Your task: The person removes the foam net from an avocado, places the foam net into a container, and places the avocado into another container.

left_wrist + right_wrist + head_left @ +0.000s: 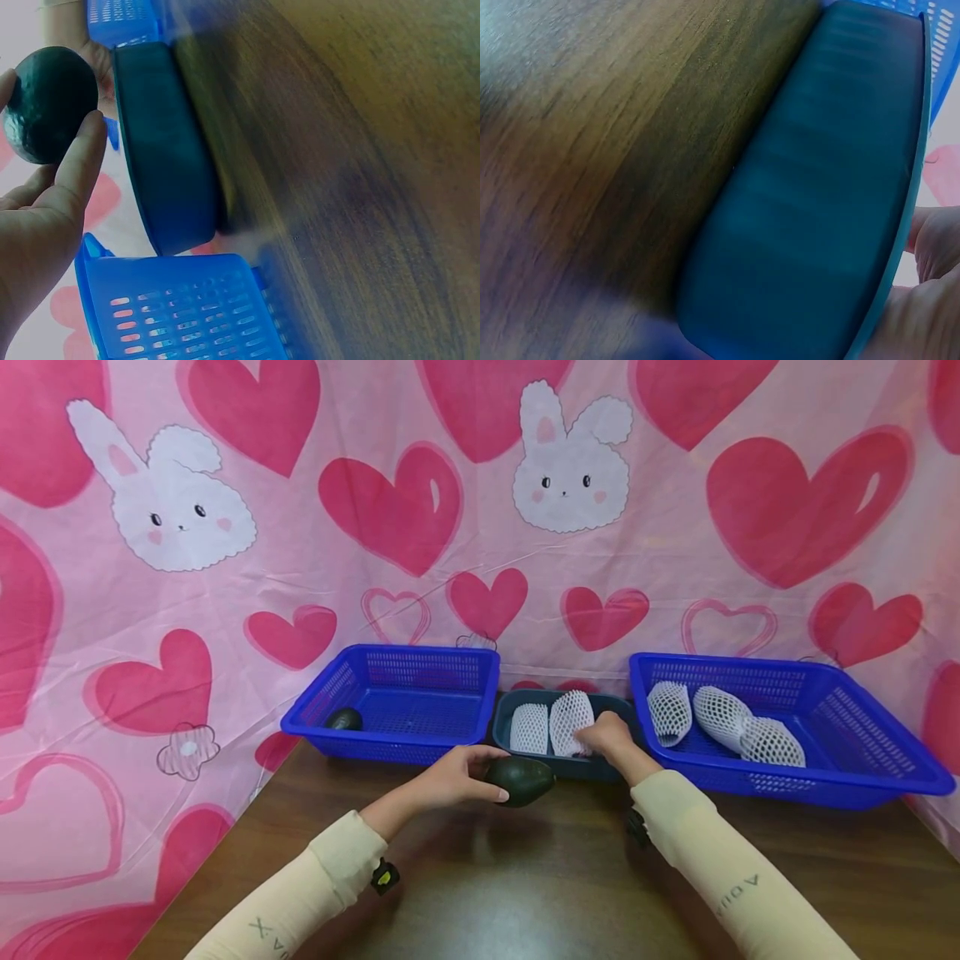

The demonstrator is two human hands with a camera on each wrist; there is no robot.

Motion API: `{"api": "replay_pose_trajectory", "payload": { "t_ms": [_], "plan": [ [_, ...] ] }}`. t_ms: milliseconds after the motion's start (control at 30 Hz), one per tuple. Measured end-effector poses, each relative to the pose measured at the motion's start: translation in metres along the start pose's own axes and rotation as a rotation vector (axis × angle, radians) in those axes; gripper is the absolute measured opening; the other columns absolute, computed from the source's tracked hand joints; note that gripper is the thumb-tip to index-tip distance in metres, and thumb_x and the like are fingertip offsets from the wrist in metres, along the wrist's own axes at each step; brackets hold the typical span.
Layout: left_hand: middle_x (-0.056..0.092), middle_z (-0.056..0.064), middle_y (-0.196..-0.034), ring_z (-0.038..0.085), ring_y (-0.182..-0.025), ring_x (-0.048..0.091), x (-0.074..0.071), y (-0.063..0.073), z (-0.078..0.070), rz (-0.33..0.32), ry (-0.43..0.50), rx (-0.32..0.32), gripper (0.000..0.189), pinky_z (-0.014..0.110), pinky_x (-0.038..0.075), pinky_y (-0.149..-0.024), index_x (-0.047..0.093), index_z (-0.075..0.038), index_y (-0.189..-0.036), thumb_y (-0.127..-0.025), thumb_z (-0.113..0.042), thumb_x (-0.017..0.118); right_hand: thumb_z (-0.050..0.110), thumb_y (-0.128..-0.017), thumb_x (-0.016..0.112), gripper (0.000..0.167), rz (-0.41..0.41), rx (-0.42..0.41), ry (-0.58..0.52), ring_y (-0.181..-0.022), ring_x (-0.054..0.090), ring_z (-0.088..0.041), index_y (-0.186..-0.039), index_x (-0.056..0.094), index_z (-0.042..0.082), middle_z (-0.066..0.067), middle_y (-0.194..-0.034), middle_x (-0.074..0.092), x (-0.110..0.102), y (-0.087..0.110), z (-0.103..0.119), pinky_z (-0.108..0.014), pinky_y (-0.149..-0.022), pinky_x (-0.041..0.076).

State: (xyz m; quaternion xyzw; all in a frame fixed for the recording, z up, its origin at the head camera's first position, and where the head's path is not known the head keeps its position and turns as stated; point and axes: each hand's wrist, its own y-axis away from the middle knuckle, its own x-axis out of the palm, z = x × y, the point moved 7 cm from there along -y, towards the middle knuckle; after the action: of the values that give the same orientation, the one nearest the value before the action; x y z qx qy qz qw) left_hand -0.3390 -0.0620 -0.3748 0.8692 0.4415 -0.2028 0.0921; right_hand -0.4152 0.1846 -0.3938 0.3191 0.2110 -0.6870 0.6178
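A dark green avocado (521, 781) is gripped in my left hand (453, 781), thumb on the near side, over the table just in front of the dark teal tray (562, 768). The left wrist view shows the same avocado (51, 105) between fingers and thumb. My right hand (611, 737) reaches into the tray and pinches the lower right edge of a white foam net sleeve (570, 722). Left of it in the tray is another foam net sleeve (529, 729). In the right wrist view the tray wall (802, 187) hides most of my right hand (930, 277).
To the left stands a blue basket (427, 702) with one bare avocado (344, 719) in its left corner. The right blue basket (847, 693) holds several net-covered avocados (723, 718). Behind the wooden table (510, 877) hangs a pink heart-patterned cloth (480, 543).
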Motion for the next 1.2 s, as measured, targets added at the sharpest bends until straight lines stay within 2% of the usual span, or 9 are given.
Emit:
{"api": "replay_pose_trajectory", "payload": {
  "t_ms": [167, 400, 633, 833, 933, 1067, 1133, 1200],
  "plan": [
    [0.065, 0.009, -0.114, 0.019, -0.098, 0.063, 0.0, -0.001, 0.0, -0.001, 0.002, 0.003, 0.057, 0.034, 0.053, -0.08, 0.058, -0.004, -0.131, -0.08, -0.016, 0.08, 0.015, -0.084, 0.068, 0.035, 0.011, 0.004, 0.021, -0.082, 0.055, -0.031, -0.099, 0.058, -0.015, -0.02, -0.091, 0.059, 0.003, -0.002, 0.001, -0.044, -0.082, 0.05],
    [0.066, 0.007, -0.113, 0.019, -0.097, 0.063, -0.002, -0.001, 0.003, 0.0, -0.008, -0.011, 0.058, 0.034, 0.053, -0.081, 0.058, -0.005, -0.131, -0.08, -0.02, 0.08, 0.015, -0.083, 0.068, 0.029, 0.021, -0.018, 0.051, -0.081, 0.055, -0.031, -0.092, 0.058, -0.011, -0.019, -0.087, 0.059, 0.004, -0.002, 0.003, -0.044, -0.079, 0.05],
    [0.066, 0.006, -0.112, 0.02, -0.096, 0.063, -0.002, -0.001, 0.004, 0.012, -0.011, -0.008, 0.057, 0.034, 0.053, -0.081, 0.058, -0.006, -0.131, -0.081, -0.022, 0.08, 0.014, -0.083, 0.07, 0.037, 0.079, -0.025, 0.043, -0.087, 0.053, -0.032, -0.1, 0.055, -0.016, -0.024, -0.097, 0.058, 0.009, -0.004, 0.003, -0.045, -0.086, 0.048],
    [0.066, 0.007, -0.112, 0.02, -0.097, 0.062, -0.002, 0.0, 0.004, 0.008, -0.007, -0.014, 0.056, 0.034, 0.053, -0.082, 0.058, -0.005, -0.132, -0.081, -0.02, 0.079, 0.016, -0.082, 0.071, 0.032, 0.093, -0.046, 0.083, -0.081, 0.054, -0.031, -0.09, 0.056, -0.011, -0.019, -0.087, 0.057, 0.012, -0.005, 0.004, -0.043, -0.08, 0.049],
    [0.066, 0.008, -0.112, 0.02, -0.096, 0.063, -0.002, 0.0, 0.005, 0.004, -0.004, -0.018, 0.057, 0.034, 0.052, -0.081, 0.058, -0.005, -0.132, -0.081, -0.019, 0.079, 0.019, -0.082, 0.071, 0.044, 0.076, -0.062, 0.15, -0.09, 0.057, -0.038, -0.1, 0.054, -0.017, -0.029, -0.097, 0.058, 0.012, -0.005, 0.005, -0.046, -0.086, 0.048],
    [0.066, 0.008, -0.111, 0.019, -0.096, 0.063, -0.002, 0.0, 0.007, -0.002, -0.005, -0.022, 0.057, 0.033, 0.052, -0.079, 0.058, -0.005, -0.132, -0.081, -0.019, 0.08, 0.024, -0.083, 0.071, 0.073, 0.064, -0.039, 0.216, -0.111, 0.051, -0.049, -0.123, 0.036, -0.026, -0.041, -0.121, 0.049, 0.012, -0.007, 0.004, -0.052, -0.097, 0.042],
    [0.066, 0.008, -0.111, 0.019, -0.096, 0.063, -0.002, 0.0, 0.007, -0.004, -0.005, -0.025, 0.057, 0.033, 0.053, -0.079, 0.058, -0.005, -0.131, -0.081, -0.019, 0.08, 0.024, -0.083, 0.071, 0.074, 0.059, -0.031, 0.23, -0.112, 0.051, -0.049, -0.125, 0.036, -0.026, -0.04, -0.122, 0.05, 0.012, -0.006, 0.003, -0.053, -0.097, 0.041],
    [0.067, 0.008, -0.111, 0.019, -0.096, 0.063, -0.002, 0.0, 0.007, -0.005, -0.001, -0.026, 0.057, 0.033, 0.053, -0.079, 0.058, -0.005, -0.131, -0.081, -0.019, 0.08, 0.023, -0.083, 0.072, 0.062, 0.056, -0.042, 0.249, -0.105, 0.055, -0.046, -0.117, 0.047, -0.023, -0.036, -0.115, 0.056, 0.012, -0.006, 0.004, -0.053, -0.094, 0.044]
  ]
}}
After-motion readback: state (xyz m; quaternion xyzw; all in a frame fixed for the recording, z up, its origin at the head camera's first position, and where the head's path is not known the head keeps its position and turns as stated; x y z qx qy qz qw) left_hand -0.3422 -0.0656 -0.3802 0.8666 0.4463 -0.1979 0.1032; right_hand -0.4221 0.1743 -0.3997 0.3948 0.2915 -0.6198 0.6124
